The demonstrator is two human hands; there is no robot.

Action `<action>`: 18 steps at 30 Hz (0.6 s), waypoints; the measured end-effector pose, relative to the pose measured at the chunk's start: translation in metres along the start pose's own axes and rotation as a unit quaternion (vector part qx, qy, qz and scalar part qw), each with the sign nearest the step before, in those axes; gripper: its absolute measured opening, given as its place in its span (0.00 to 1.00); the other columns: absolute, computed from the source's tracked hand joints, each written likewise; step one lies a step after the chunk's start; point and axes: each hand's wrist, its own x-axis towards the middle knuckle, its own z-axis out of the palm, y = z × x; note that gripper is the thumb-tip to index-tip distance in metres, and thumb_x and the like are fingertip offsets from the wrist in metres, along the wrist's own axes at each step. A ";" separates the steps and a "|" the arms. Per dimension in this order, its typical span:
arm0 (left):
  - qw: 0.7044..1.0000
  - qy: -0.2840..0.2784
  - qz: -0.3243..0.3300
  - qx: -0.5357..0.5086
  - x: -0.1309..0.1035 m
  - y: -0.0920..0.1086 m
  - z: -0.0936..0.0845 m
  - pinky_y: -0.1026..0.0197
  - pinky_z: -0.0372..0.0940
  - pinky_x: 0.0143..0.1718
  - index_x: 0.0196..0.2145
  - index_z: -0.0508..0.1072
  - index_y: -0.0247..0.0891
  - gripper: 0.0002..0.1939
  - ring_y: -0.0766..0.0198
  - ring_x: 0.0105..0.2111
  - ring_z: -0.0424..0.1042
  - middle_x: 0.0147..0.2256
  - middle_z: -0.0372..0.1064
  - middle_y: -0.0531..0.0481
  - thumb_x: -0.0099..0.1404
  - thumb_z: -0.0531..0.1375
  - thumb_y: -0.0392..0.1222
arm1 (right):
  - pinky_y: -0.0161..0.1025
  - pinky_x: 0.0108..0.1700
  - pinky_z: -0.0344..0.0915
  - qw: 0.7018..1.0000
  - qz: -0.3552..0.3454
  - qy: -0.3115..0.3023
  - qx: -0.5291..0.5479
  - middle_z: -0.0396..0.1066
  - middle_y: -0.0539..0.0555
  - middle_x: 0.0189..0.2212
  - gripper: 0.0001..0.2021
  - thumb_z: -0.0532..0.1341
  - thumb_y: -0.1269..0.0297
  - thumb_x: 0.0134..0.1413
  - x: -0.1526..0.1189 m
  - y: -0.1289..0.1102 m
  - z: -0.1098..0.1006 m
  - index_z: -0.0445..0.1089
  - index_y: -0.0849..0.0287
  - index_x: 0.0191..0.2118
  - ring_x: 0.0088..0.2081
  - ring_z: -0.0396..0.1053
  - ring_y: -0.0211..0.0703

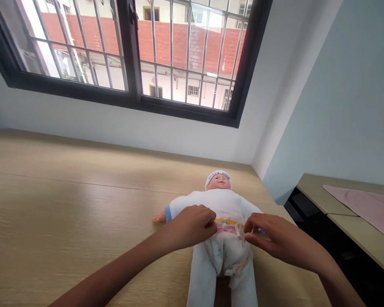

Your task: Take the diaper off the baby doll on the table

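A baby doll [220, 202] in white clothes with blue cuffs and a white cap lies on its back on the wooden table [67, 221]. Around its hips, over the clothes, is a white diaper [232, 251] with a pink and yellow waistband. My left hand [198, 226] is closed at the waistband's left side, its fingertips curled out of sight. On the right side my right hand [262, 232] has its thumb and fingers slightly apart beside a small white tab of the diaper.
Beyond the table are a white wall and a dark-framed window [134, 98] with metal bars. At the right, past a dark gap, a second table [313, 183] holds a pink cloth [368, 204].
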 end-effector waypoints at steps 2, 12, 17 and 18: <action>0.999 -0.021 -0.013 -0.020 -0.002 -0.008 -0.009 0.61 0.42 0.24 0.18 0.53 0.37 0.12 0.69 0.21 0.53 0.18 0.54 0.56 0.57 0.51 0.37 | 0.40 0.43 0.62 1.000 -0.004 -0.022 -0.010 0.72 0.48 0.38 0.10 0.56 0.55 0.62 -0.004 0.003 0.001 0.70 0.53 0.39 0.40 0.69 0.44; 0.991 -0.074 0.026 -0.112 0.012 -0.011 -0.004 0.63 0.46 0.24 0.22 0.55 0.37 0.17 0.69 0.22 0.52 0.21 0.55 0.56 0.66 0.47 0.46 | 0.40 0.39 0.63 0.998 -0.050 -0.039 -0.029 0.73 0.49 0.36 0.08 0.58 0.58 0.62 -0.019 -0.004 0.002 0.69 0.56 0.36 0.39 0.70 0.45; 0.996 -0.043 0.069 -0.047 -0.001 0.009 -0.003 0.62 0.47 0.26 0.24 0.53 0.38 0.18 0.68 0.24 0.57 0.23 0.57 0.56 0.71 0.45 0.48 | 0.40 0.34 0.63 0.995 -0.071 -0.018 -0.066 0.73 0.54 0.31 0.07 0.62 0.62 0.58 -0.015 -0.003 0.022 0.71 0.57 0.30 0.34 0.70 0.47; 0.996 -0.050 0.069 -0.040 -0.007 0.012 -0.008 0.62 0.47 0.26 0.25 0.54 0.38 0.19 0.68 0.24 0.58 0.24 0.59 0.56 0.71 0.45 0.51 | 0.40 0.34 0.63 0.995 -0.077 -0.009 -0.069 0.73 0.54 0.30 0.07 0.62 0.62 0.57 -0.015 -0.001 0.028 0.71 0.57 0.29 0.33 0.70 0.47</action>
